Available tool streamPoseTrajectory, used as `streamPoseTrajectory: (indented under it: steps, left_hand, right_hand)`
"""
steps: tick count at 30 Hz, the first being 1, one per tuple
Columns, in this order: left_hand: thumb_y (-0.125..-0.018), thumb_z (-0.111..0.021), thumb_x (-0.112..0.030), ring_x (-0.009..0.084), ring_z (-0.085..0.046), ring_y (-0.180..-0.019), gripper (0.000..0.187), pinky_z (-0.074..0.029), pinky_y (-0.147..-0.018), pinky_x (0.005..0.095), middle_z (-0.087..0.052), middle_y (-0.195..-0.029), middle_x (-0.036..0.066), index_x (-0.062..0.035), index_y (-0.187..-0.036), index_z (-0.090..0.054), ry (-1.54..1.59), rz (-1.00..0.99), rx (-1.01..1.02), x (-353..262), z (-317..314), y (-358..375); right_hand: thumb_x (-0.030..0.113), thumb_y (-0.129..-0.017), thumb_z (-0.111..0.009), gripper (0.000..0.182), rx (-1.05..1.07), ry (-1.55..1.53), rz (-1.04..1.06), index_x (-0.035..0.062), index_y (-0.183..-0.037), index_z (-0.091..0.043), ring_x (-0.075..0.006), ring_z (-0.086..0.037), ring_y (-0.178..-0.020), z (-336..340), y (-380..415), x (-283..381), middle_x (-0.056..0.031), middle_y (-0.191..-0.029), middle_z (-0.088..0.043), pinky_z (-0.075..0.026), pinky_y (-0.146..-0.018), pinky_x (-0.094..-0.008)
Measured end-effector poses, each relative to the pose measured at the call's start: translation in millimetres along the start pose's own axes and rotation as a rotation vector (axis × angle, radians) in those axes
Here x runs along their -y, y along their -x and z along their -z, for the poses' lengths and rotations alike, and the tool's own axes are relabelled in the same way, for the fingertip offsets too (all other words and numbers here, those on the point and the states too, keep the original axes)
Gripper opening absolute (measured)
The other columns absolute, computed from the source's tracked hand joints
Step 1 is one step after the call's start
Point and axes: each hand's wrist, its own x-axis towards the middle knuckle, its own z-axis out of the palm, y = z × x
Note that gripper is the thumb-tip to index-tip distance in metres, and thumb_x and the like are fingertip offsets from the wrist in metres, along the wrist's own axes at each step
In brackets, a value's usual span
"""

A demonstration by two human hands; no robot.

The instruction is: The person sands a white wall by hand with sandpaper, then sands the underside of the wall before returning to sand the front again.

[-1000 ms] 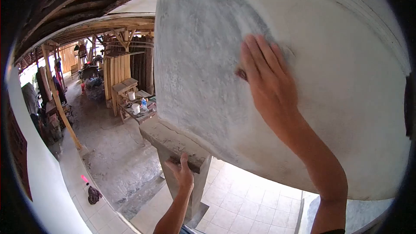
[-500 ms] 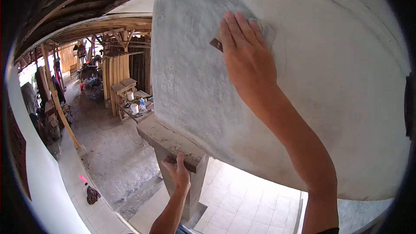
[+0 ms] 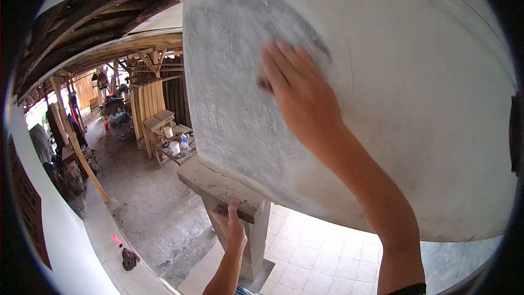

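My right hand lies nearly flat against the pale wall, over a grey, freshly rubbed-looking patch. Under its palm is a thin brown sheet that looks like sandpaper; only a blurred corner shows past the fingers, and the rest is covered. Lower down, my left hand grips the front edge of the concrete cap on a pillar. Its thumb is on top and the fingers curl beneath the edge. Crumbs and dust lie on the cap.
A pillar rises from the tiled floor. Behind it, a wooden bench holds white cups and a bottle. A pink-handled brush-like thing lies at lower left. Wooden boards and posts stand further back.
My right hand has slid down and slightly left across the grey patch with the sandpaper. The left hand keeps its grip on the cap. The view has shifted a little.
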Motion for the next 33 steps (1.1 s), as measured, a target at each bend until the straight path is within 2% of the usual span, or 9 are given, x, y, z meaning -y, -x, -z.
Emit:
streamPoseTrajectory:
  steps: [3, 6, 9, 12, 14, 21, 25, 30, 33]
  left_hand:
    - [-0.089, -0.066, -0.023, 0.0285, -0.038, -0.127, 0.074, -0.03, -0.108, 0.039, -0.035, -0.14, 0.022, 0.0047, -0.14, -0.02, -0.029, 0.001, -0.058, -5.5, -7.6, 2.5]
    - [-0.089, -0.066, -0.022, 0.0286, -0.04, -0.126, 0.074, -0.03, -0.109, 0.0385, -0.036, -0.139, 0.022, 0.0046, -0.14, -0.02, 0.052, 0.028, -0.076, 5.5, -5.2, -1.0]
    - [-0.09, -0.065, -0.02, 0.0287, -0.039, -0.127, 0.076, -0.03, -0.109, 0.0383, -0.035, -0.14, 0.022, 0.0043, -0.142, -0.016, 0.076, 0.032, 0.002, -2.7, -3.1, 1.1]
    - [-0.089, -0.065, -0.018, 0.0279, -0.04, -0.125, 0.072, -0.031, -0.107, 0.0383, -0.038, -0.137, 0.02, 0.0033, -0.141, -0.019, 0.013, -0.012, -0.024, -1.0, -3.1, -0.1]
    - [-0.089, -0.065, -0.018, 0.0273, -0.041, -0.123, 0.07, -0.032, -0.106, 0.0383, -0.039, -0.136, 0.019, 0.0025, -0.14, -0.021, 0.031, -0.039, -0.064, -4.4, -10.7, 4.4]
    - [-0.089, -0.064, -0.016, 0.0269, -0.041, -0.123, 0.069, -0.032, -0.107, 0.0383, -0.039, -0.137, 0.018, 0.0017, -0.14, -0.022, 0.043, 0.053, -0.006, -5.7, -0.4, 0.6]
    - [-0.089, -0.064, -0.015, 0.0266, -0.043, -0.119, 0.063, -0.033, -0.105, 0.0379, -0.042, -0.132, 0.017, 0.0019, -0.136, -0.027, 0.022, -0.019, -0.043, -7.5, -6.6, 3.1]
    - [-0.089, -0.065, -0.014, 0.0265, -0.042, -0.12, 0.057, -0.032, -0.105, 0.0374, -0.043, -0.131, 0.018, 0.0022, -0.132, -0.03, 0.036, 0.014, -0.09, -12.7, -14.5, 6.8]
    - [-0.089, -0.065, -0.014, 0.026, -0.042, -0.12, 0.057, -0.032, -0.105, 0.0374, -0.042, -0.131, 0.017, 0.0019, -0.131, -0.031, 0.096, -0.003, -0.013, -7.2, -5.2, 3.5]
  right_hand:
    - [0.007, -0.088, -0.054, 0.038, 0.015, 0.044, 0.052, -0.0036, -0.125, -0.053, -0.0298, -0.05, -0.126, 2.6, 16.4, 0.5, -0.0175, -0.131, -0.055, -0.035, -0.111, -0.0413]
    - [0.007, -0.088, -0.055, 0.039, 0.018, 0.019, 0.066, -0.0029, -0.126, -0.053, -0.0289, -0.049, -0.127, -5.2, -28.7, -13.5, -0.0172, -0.134, -0.054, -0.034, -0.111, -0.0416]
    - [0.007, -0.087, -0.056, 0.04, -0.046, 0.022, 0.065, -0.0023, -0.126, -0.053, -0.0286, -0.049, -0.127, -11.1, -37.1, -15.6, -0.0164, -0.134, -0.054, -0.035, -0.11, -0.0418]
    - [0.004, -0.086, -0.055, 0.038, -0.021, -0.004, -0.014, -0.0024, -0.123, -0.054, -0.0285, -0.05, -0.126, 8.3, 20.5, -3.6, -0.016, -0.132, -0.055, -0.035, -0.11, -0.0415]
    - [0.004, -0.086, -0.054, 0.037, -0.009, 0.028, -0.008, -0.0023, -0.123, -0.054, -0.0289, -0.05, -0.126, 9.5, 19.1, -3.4, -0.0162, -0.132, -0.055, -0.036, -0.11, -0.0418]
    - [0.006, -0.088, -0.054, 0.04, -0.067, 0.098, 0.01, -0.0016, -0.127, -0.053, -0.0275, -0.047, -0.13, -3.4, -34.0, -18.3, -0.0148, -0.136, -0.053, -0.035, -0.11, -0.0423]
    - [0.004, -0.087, -0.055, 0.038, -0.003, 0.036, -0.055, -0.0021, -0.124, -0.054, -0.0289, -0.048, -0.128, 10.2, 23.6, 1.4, -0.0153, -0.133, -0.055, -0.034, -0.111, -0.0422]
    - [0.004, -0.085, -0.056, 0.043, -0.053, 0.038, -0.025, -0.0013, -0.127, -0.053, -0.0275, -0.045, -0.132, -6.9, -27.5, -11.9, -0.0151, -0.137, -0.051, -0.033, -0.111, -0.0423]
    - [0.003, -0.085, -0.055, 0.043, -0.074, 0.028, -0.083, -0.0018, -0.127, -0.053, -0.0275, -0.045, -0.131, -3.5, -27.4, -6.3, -0.0152, -0.137, -0.052, -0.034, -0.111, -0.0421]
